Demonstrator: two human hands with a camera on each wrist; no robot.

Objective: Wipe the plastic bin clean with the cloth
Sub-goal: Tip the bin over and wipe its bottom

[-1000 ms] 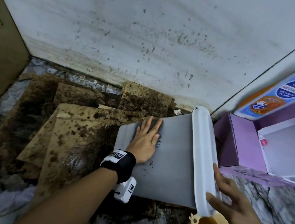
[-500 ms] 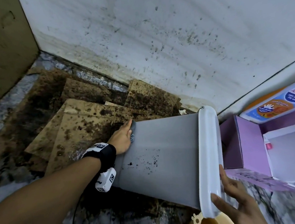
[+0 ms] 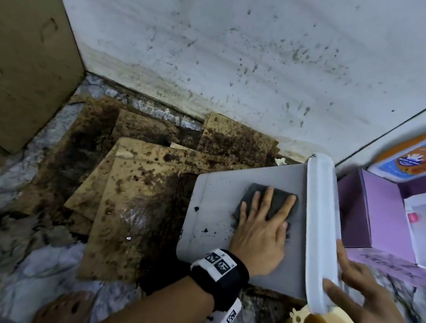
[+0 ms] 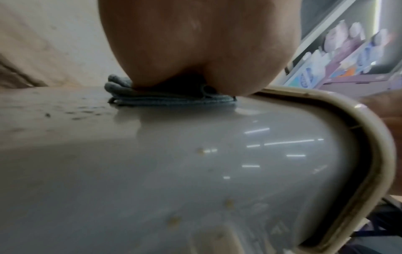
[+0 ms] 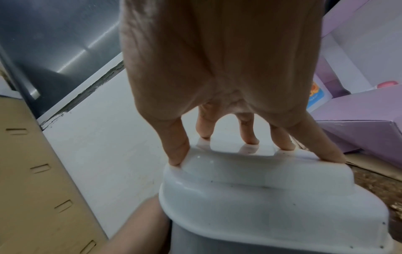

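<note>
A grey plastic bin (image 3: 212, 228) lies on its side on the floor, its white lid (image 3: 318, 203) facing right. My left hand (image 3: 261, 237) lies flat with spread fingers on a folded dark grey cloth (image 3: 278, 198) and presses it against the bin's upper side, close to the lid. Dark specks remain on the bin left of the hand. The left wrist view shows the cloth (image 4: 169, 100) squashed under my palm (image 4: 195, 51) on the glossy bin (image 4: 152, 171). My right hand (image 3: 357, 290) braces the near end of the lid, straight spread fingertips (image 5: 177, 154) pressing on the lid (image 5: 261, 189).
Stained, wet cardboard sheets (image 3: 137, 193) cover the floor left of the bin. A spattered white wall (image 3: 250, 68) rises behind. A purple box (image 3: 380, 203) and an orange-blue pack (image 3: 412, 159) crowd the right. A yellowish tub (image 3: 313, 322) sits below the lid; a brown carton (image 3: 18, 70) stands far left.
My left hand slid the cloth from the bin's far-left end across its side to just beside the lid. The right hand stayed on the lid.
</note>
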